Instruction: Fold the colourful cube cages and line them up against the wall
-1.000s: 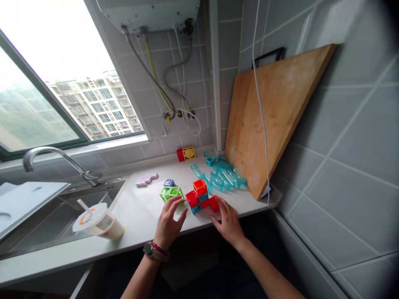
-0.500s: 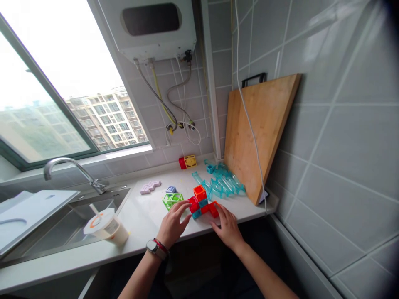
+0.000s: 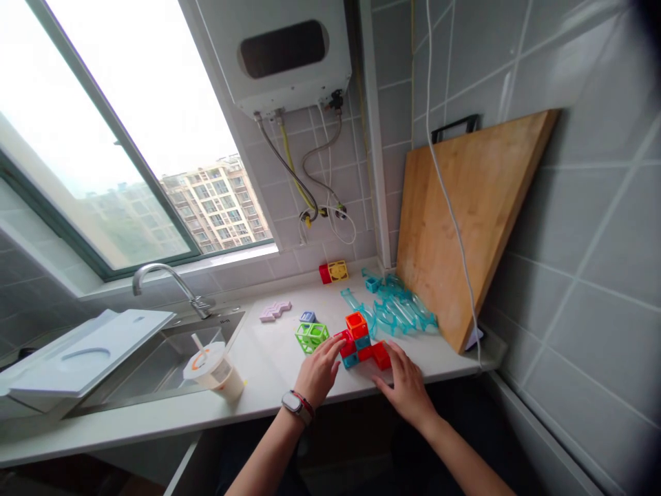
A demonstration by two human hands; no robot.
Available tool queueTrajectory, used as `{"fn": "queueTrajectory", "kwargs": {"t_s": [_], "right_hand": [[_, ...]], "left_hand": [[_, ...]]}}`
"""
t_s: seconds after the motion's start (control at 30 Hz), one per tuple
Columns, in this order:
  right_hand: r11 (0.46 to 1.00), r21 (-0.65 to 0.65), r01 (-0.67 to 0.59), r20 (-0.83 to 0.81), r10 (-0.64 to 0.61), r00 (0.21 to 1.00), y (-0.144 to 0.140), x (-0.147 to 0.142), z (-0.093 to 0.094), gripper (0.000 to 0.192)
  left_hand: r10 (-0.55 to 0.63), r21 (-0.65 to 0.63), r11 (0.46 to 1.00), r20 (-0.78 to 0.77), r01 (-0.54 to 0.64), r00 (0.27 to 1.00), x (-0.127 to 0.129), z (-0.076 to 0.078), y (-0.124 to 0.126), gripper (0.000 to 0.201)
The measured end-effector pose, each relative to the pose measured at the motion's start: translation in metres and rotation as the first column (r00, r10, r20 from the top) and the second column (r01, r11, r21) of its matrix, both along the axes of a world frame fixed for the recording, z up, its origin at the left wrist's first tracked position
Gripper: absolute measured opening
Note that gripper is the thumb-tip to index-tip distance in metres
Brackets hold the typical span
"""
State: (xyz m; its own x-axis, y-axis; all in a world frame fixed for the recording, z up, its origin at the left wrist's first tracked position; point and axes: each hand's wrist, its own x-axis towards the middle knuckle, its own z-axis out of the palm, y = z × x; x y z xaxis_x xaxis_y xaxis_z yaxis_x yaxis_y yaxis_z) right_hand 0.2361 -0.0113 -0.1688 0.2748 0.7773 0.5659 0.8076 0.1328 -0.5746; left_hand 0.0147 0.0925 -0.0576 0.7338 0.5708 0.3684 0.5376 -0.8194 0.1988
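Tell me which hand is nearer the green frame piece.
Left. The left hand is just in front of the green frame piece; the right hand is farther off, by the right end of the red-and-blue block cluster.

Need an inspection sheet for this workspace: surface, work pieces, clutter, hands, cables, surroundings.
Surface: white counter, with a sink towards its left.
Work pieces: block cluster in red, orange and blue, near the front edge.
Clutter: green frame piece, pile of teal pieces, lidded cup beside the sink.
Hands: left hand at the cluster's left, right hand at its right end; thumbs spread, contact unclear.
Cables: white cable hanging in front of a wooden board.
Surroundings: window, white wall unit, grey tiles.
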Motion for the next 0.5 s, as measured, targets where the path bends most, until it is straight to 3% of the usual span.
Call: {"fn": "queueTrajectory", "kwargs": {"t_s": [0.13, 0.23, 0.37, 0.5], "right_hand": [[0.996, 0.051, -0.079, -0.156, 0.086, 0.984, 0.02, 0.001, 0.024, 0.077], [0.981, 0.075, -0.179, -0.336, 0.194, 0.922, 0.046, 0.004, 0.037, 0.08], [0.941, 0.069, -0.33, -0.463, 0.323, 0.826, 0.069, 0.011, 0.04, 0.079], [0.935, 0.07, -0.348, -0.437, 0.342, 0.832, 0.07, 0.015, 0.037, 0.063]], "left_hand": [[-0.032, 0.021, 0.999, 0.002, 0.032, 0.999, 0.005, 0.002, 0.006, 0.051], [-0.057, 0.026, 0.998, -0.002, 0.057, 0.998, 0.011, 0.004, 0.008, 0.037], [-0.066, 0.014, 0.998, -0.004, 0.066, 0.998, 0.016, 0.006, 0.01, 0.02], [-0.072, 0.003, 0.997, -0.033, 0.072, 0.997, 0.016, 0.005, 0.016, 0.01]]}}
